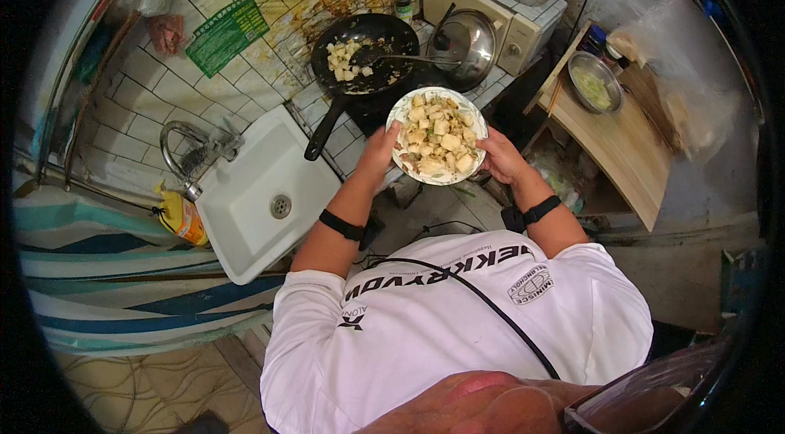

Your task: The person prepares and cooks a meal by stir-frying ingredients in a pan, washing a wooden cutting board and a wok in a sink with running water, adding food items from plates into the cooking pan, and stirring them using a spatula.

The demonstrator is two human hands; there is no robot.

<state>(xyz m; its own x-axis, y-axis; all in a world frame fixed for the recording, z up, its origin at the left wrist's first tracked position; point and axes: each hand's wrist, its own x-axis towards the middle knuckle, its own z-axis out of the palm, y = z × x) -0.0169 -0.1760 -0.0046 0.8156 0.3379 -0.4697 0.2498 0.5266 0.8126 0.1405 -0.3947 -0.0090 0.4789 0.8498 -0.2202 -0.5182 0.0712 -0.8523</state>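
Both hands hold a round patterned plate (pixel 405 168) heaped with cubed pale food (pixel 451 143), some green bits among it. My left hand (pixel 380 149) grips the rim on the left, and my right hand (pixel 501 155) grips it on the right. Beyond the plate, a black frying pan (pixel 392 35) rests at the stove area with more pale cubes (pixel 344 61) on its left side. A metal utensil (pixel 417 58) lies in the pan, its handle pointing right. The pan's black handle (pixel 325 130) points towards the sink.
A white sink (pixel 245 244) with a faucet (pixel 178 152) is at left, beside a yellow bottle (pixel 184 219). A glass lid (pixel 472 45) leans against a cream appliance (pixel 521 41). At right, a wooden board (pixel 638 170) bears a metal bowl (pixel 595 83) of pale green food.
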